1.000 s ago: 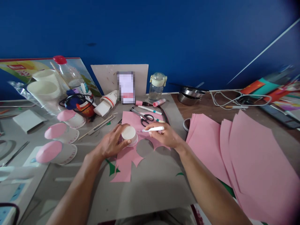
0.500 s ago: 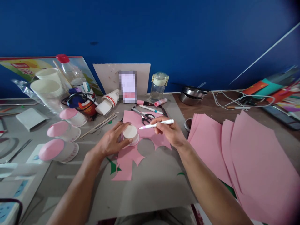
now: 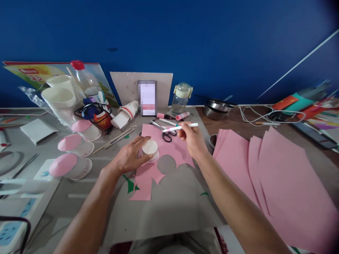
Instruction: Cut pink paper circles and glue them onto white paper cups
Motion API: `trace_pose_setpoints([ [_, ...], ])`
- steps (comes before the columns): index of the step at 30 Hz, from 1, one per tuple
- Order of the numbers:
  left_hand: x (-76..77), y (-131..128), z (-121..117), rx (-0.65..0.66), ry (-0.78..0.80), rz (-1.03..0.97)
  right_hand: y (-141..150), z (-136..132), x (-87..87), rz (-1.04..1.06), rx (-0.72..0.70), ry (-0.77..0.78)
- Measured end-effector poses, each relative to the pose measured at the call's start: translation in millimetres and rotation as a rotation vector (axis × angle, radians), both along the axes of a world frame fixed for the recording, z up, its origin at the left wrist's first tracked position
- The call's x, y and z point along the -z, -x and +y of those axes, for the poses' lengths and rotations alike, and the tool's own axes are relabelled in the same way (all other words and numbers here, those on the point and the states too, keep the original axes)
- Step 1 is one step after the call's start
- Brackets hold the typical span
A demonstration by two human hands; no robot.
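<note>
A small white paper cup stands upside down on a cut-up sheet of pink paper. My left hand grips its side, thumb at the near rim and fingers behind. In my right hand a white marker is pinched, its pink tip pointing left, held above the paper and apart from the cup. Black-handled scissors lie beneath the marker's tip. Rounded bites show along the pink sheet's near edge. Green paper scraps lie beside it.
On the left stand several cups with pink tops, stacked paper cups and a red-capped bottle. A phone leans at the back beside a glass jar. Pink sheets are piled at right, with metal bowls behind.
My right hand has lifted the marker up and away from the cup's right side, toward the scissors. My left hand stays on the cup. The whole view has shifted slightly.
</note>
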State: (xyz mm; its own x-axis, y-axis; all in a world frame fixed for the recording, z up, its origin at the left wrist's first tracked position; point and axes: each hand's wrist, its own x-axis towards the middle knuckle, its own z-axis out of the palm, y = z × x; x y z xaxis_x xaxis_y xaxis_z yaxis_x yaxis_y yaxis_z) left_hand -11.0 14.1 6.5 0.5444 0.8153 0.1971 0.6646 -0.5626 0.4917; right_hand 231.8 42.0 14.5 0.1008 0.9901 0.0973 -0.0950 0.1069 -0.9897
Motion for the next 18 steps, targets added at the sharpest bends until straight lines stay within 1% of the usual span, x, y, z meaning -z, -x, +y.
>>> trace_pose_setpoints([
  [2,-0.9,-1.5,-1.1,-0.007,-0.001,0.016,3.6,11.7,-4.4,-0.029,-0.042,0.019],
  [6,-4.5,-4.0,-4.1,-0.016,0.013,0.033,16.6,32.5,-12.9,-0.018,-0.164,0.115],
  [9,-6.1,-4.0,-5.2,-0.007,0.020,0.042,30.6,43.3,-15.0,-0.065,-0.262,0.149],
  [14,-2.9,-2.7,-5.7,-0.001,-0.045,0.027,53.6,60.0,-10.6,-0.190,-0.393,0.102],
  [18,-2.8,-3.4,-7.4,-0.035,-0.115,0.066,69.2,75.8,-5.1,-0.258,-0.471,0.042],
])
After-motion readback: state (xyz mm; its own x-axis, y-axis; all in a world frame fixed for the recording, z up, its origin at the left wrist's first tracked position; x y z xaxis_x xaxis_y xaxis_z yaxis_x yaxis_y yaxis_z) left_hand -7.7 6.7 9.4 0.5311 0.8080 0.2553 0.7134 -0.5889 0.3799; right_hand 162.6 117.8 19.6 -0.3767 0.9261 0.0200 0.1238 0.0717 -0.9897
